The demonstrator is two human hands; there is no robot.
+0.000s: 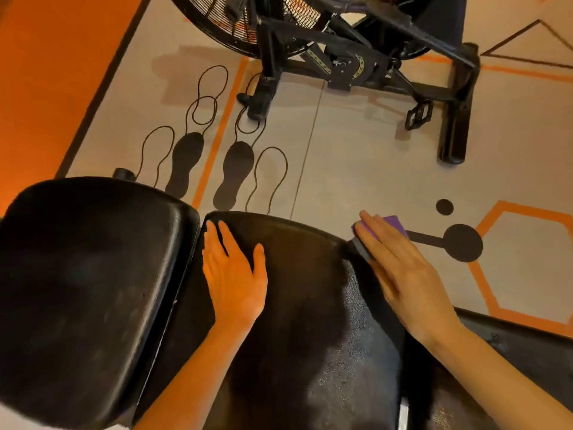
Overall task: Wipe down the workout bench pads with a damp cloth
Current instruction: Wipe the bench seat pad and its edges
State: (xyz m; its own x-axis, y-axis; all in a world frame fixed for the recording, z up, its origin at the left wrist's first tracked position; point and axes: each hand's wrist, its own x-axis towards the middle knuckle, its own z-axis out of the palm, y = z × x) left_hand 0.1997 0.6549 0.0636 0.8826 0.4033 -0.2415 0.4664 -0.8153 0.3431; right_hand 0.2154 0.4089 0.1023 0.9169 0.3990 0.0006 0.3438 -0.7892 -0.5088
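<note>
the left hand (233,274) lies flat on the long black bench pad (294,305), fingers straight and slightly spread, holding nothing; its fingertips reach almost to the pad's far edge, and the gap to the wider seat pad (93,268) runs just beside its little finger. the right hand (403,274) presses a purple cloth (393,223) with straight fingers against the long pad's far right corner. most of the cloth is hidden under those fingers: only a purple corner shows beyond the fingertips and a greyer edge beside the index finger, so its full shape cannot be made out. a duller, speckled patch on the pad lies between the two hands, nearer the right wrist. both forearms are cut off by the lower edge. beyond the fingertips, painted footprints (234,175) mark the floor, and an exercise bike (356,57) stands farther off, its top cut off by the upper edge. the near ends of both pads also run out of view.
</note>
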